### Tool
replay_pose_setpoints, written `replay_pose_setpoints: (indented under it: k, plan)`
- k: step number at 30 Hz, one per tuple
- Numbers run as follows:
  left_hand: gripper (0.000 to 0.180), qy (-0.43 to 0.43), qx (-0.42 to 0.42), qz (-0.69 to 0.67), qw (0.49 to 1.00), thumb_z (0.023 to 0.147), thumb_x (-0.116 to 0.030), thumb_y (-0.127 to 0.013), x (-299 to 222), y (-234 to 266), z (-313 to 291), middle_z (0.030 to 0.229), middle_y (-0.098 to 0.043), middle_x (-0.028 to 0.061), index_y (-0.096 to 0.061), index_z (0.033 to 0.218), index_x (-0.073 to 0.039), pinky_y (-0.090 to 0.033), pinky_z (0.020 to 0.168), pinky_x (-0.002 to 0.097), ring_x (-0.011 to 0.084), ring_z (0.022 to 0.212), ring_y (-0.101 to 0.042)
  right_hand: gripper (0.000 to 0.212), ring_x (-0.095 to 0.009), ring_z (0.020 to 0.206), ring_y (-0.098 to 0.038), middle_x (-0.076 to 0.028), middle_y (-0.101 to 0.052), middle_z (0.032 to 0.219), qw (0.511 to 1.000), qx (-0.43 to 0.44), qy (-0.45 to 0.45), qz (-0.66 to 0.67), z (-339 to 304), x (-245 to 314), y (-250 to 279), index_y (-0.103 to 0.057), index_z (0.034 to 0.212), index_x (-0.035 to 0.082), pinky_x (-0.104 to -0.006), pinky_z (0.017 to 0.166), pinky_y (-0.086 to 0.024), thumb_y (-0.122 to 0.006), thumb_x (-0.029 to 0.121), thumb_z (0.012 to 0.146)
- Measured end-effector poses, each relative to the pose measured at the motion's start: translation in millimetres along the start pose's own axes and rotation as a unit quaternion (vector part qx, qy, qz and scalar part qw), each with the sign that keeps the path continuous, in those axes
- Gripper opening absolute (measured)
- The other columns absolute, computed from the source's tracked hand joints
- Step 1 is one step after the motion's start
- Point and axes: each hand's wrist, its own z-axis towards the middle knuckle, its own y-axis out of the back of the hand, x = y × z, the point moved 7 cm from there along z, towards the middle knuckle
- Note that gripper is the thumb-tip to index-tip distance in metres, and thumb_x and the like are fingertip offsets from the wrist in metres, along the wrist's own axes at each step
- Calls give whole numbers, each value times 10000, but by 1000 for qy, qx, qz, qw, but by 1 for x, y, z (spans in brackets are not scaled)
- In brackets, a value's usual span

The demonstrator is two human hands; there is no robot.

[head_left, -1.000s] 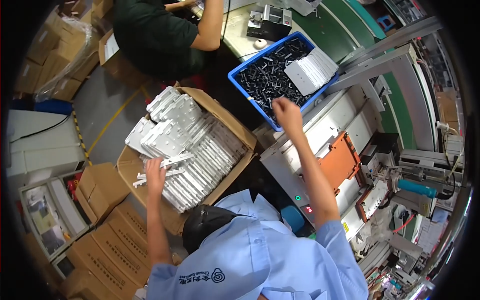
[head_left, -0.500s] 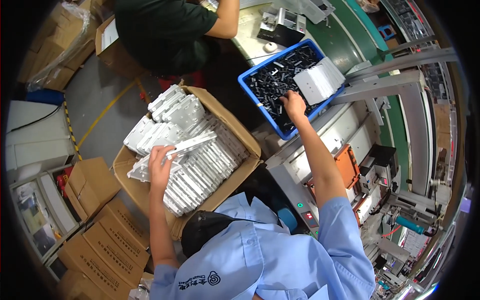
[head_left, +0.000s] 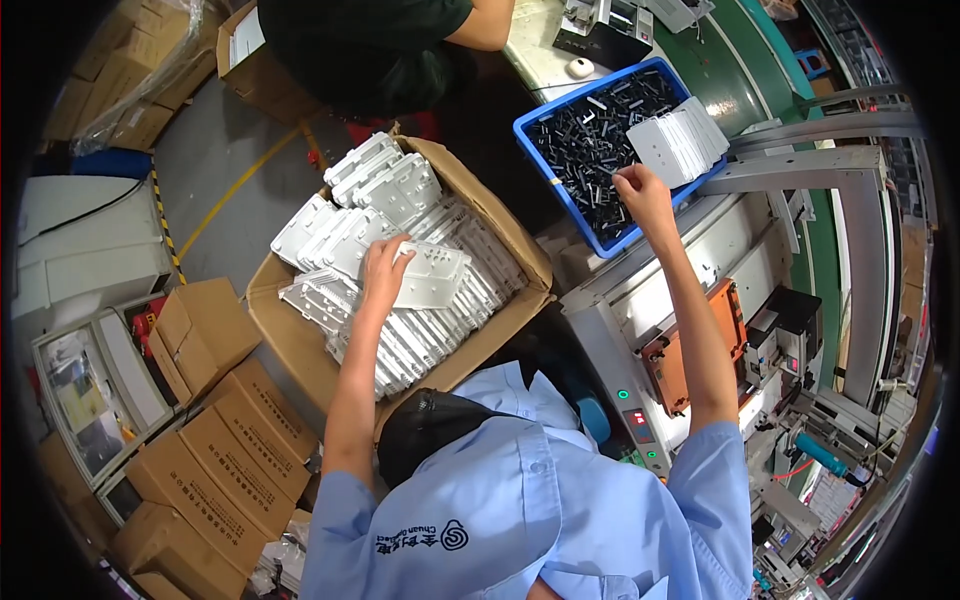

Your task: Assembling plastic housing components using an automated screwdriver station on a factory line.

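My left hand (head_left: 382, 275) is closed on the edge of a white plastic panel (head_left: 432, 277), held tilted over the open cardboard box (head_left: 475, 185). Rows of similar white panels (head_left: 425, 345) fill that box, with more piled loosely at its far side. My right hand (head_left: 645, 200) is pinched above the near part of a blue bin (head_left: 568, 200). Whatever is between its fingertips is too small to make out. Many small black parts (head_left: 580, 150) lie in the bin, and a fanned stack of white plates (head_left: 665, 145) rests at its right end.
A co-worker in dark clothing (head_left: 365, 50) is at the far side by a table (head_left: 535, 40). Right of me stands a machine with an orange fixture (head_left: 690, 345) and a metal frame (head_left: 860, 250). Closed cartons (head_left: 215, 480) are stacked at my left.
The panel in my left hand has turned, showing its broad face instead of its edge. My right hand has lifted from among the black parts toward the near side of the bin, fingers pinched.
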Motion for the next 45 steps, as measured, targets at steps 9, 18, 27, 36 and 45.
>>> replay_pose_setpoints:
  k: [9,18,27,36,45]
  plan:
    - [219,14,124,-35,992,844,-64,-593,-80,24,-57,994,-608,202,-592,1062,-46,-456,810,405,388,949,-560,227,-84,760,-543,-17,-606,875,836,199,-117,497,-164,60,-3,-598,1039,33,-227,726,-438,-613,217,907]
    - [289,-533,-65,115,836,681,-33,-682,-296,74,-178,1023,-633,22,-659,960,-104,-461,764,347,219,898,-545,342,-217,1109,-559,-100,-580,1148,536,291,-167,774,-223,84,-16,-527,1143,31,-382,992,-440,-588,287,925]
    - [327,-623,25,111,774,672,-84,-608,-339,1,-219,1004,-560,64,-645,995,-56,-473,702,308,203,805,-520,290,-128,929,-604,-58,-625,1013,658,120,-181,721,-256,35,26,-560,1107,6,-306,861,-489,-520,246,950]
    - [311,-675,79,130,722,676,-80,-593,-368,-38,-235,991,-558,69,-622,979,-17,-479,743,298,186,824,-516,281,-82,741,-550,-33,-576,862,658,-110,-215,713,-282,-15,46,-487,1067,-1,-228,675,-469,-540,244,941]
    - [395,-648,195,60,734,758,-174,-640,-399,-41,-241,1177,-540,122,-582,1111,-7,-384,973,393,291,1119,-479,293,-80,731,-591,-79,-635,895,696,-172,-180,674,-312,-70,74,-520,1085,-29,-205,660,-473,-579,216,935]
